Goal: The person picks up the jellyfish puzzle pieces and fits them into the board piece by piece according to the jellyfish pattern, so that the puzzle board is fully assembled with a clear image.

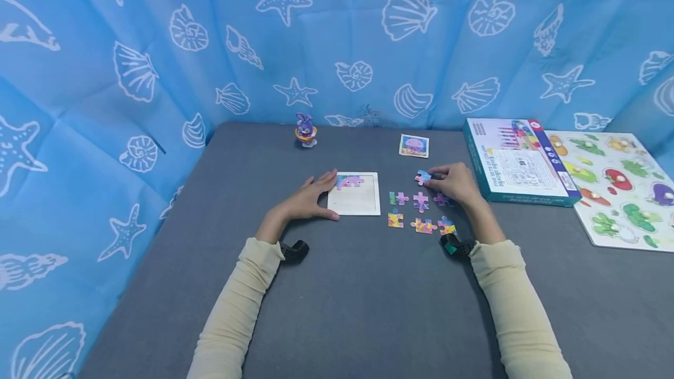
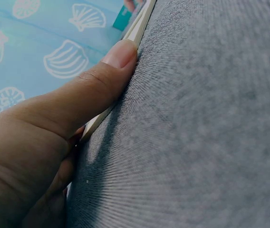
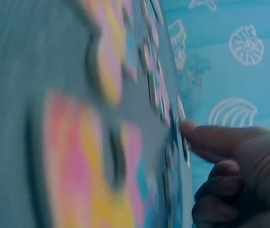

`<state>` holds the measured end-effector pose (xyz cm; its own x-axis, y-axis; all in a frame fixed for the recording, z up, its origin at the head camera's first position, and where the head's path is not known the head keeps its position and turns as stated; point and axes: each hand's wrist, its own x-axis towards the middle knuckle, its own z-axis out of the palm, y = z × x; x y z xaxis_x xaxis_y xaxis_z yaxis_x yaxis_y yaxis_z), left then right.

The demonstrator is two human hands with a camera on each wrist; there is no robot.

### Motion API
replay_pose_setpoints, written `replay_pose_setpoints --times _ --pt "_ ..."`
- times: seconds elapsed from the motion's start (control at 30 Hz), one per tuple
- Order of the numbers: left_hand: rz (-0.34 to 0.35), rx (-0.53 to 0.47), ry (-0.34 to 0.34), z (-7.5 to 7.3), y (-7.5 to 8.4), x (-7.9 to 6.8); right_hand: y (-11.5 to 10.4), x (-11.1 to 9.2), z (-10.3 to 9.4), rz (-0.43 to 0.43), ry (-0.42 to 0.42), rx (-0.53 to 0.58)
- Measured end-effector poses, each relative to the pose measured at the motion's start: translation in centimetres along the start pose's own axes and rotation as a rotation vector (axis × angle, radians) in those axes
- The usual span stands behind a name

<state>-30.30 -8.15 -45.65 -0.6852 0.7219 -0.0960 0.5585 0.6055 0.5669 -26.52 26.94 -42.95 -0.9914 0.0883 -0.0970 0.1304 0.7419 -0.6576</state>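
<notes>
against a frame [image 1: 357,203] – its picture [image 1: 351,182] head-view only – left hand [image 1: 308,199] spreads; right hand [image 1: 456,182] pinches a piece [image 1: 422,176].

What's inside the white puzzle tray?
Inside the tray, mostly pink puzzle pieces sit toward the far left corner. The left hand partly covers that corner, hiding what's underneath.
</notes>
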Motion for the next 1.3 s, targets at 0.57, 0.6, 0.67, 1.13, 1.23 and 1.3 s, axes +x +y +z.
replay_pose_setpoints --times 0.57,0.6,0.67,1.13,1.23,1.3 --pt "-0.014 -0.014 -0.016 0.0 0.0 0.1 -6.1 1.8 5.6 -0.185 -0.145 0.124" --pt "-0.016 -0.013 -0.019 0.0 -0.1 0.1 -6.3 1.8 5.8 -0.182 -0.152 0.116" --pt "-0.020 -0.015 -0.025 0.0 -0.1 0.2 -6.6 1.9 6.1 -0.178 -0.165 0.100" --pt "-0.013 -0.025 -0.021 -0.1 -0.3 0.1 -7.4 1.7 6.7 -0.170 -0.202 -0.004" --pt "-0.012 -0.022 -0.024 -0.2 -0.2 0.1 -7.8 1.7 6.8 -0.156 -0.202 -0.053" --pt "-0.012 -0.025 -0.024 -0.3 -0.2 0.1 -8.2 1.7 6.8 -0.135 -0.203 -0.068"
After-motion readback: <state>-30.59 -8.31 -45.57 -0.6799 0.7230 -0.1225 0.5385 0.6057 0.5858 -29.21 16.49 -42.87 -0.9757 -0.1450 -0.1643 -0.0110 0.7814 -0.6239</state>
